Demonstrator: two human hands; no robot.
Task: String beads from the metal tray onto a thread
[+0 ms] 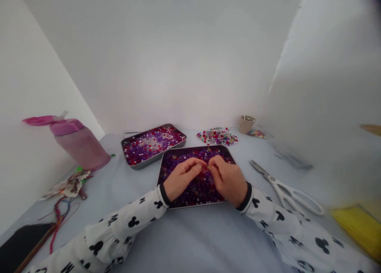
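Observation:
Both hands meet above a dark rectangular tray (161, 173) filled with purple and red beads. My left hand (183, 178) has its thumb and fingers pinched together; what sits in the pinch is too small to name. Opposite it, my right hand (228, 179) is closed in a pinch too, its fingertips nearly touching the left ones. Something reddish shows between the fingertips, but I cannot make out its kind. Loose beads (193, 191) show below and between the hands.
Behind to the left lies a second bead tray (139, 166); a bead pile (217, 136) and small beige cup (246, 124) stand farther back. White-handled scissors (287, 187) lie right, near a yellow packet (358, 225). A pink bottle (80, 144), cords (59, 215) and a dark phone-like slab (25, 245) are left.

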